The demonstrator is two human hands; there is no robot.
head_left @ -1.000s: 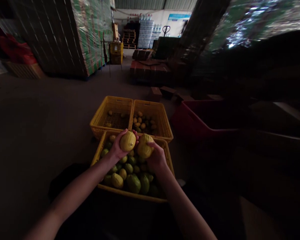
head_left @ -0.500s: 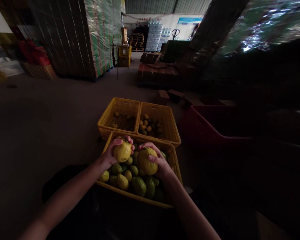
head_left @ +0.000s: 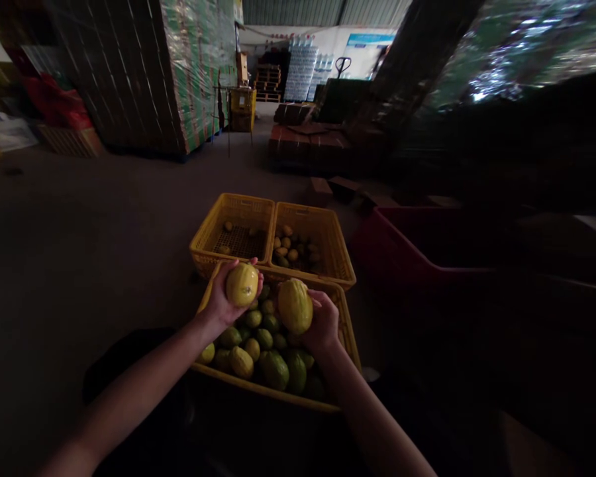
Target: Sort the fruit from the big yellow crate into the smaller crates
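My left hand (head_left: 223, 295) is closed around a smooth, rounded yellow fruit (head_left: 242, 285), its dark-spotted end facing me. In my right hand (head_left: 324, 322) is a larger, longer yellow-green fruit (head_left: 295, 306) with faint ribs, gripped from its right side. Both are held up over the near yellow crate (head_left: 273, 392). That crate holds many fruits of the same look, from yellow to deep green, such as a yellow one (head_left: 241, 362) and a big green one (head_left: 274, 370). The exact kind of fruit is unclear.
Beyond stand two more yellow crates: the left crate (head_left: 198, 244) with a few fruits, the right crate (head_left: 348, 264) with several. A dark red bin (head_left: 402, 248) is to the right. Wrapped pallet stacks (head_left: 198, 73) and flat cardboard (head_left: 308, 142) lie farther back.
Both fruits have been turned in my hands: the left one now shows its end, and the right one is gripped more from the side. The view has shifted slightly.
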